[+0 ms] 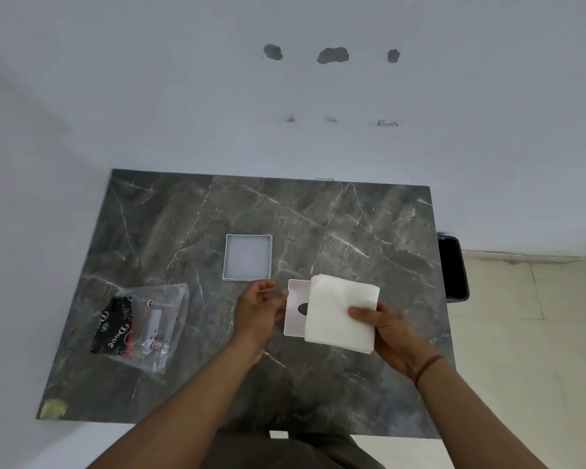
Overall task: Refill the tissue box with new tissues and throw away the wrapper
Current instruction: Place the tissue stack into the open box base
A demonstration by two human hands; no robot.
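Right hand [391,328]: thumb on top, fingers clamped on the tissue stack [341,314], held above the bench [190,225].
Left hand [259,308]: fingers pinched on the near edge of the white lid [295,309], oval slot showing just beside the stack.
Tissue stack: overlaps the lid's right side, between both hands.
Box base [247,257]: open, flat on the bench, just beyond the left fingers.
Wrapper [139,324]: clear plastic with dark print, lying well left of the left fingers.
Bin [454,269]: dark, past the bench's right edge, beyond the right fingers.
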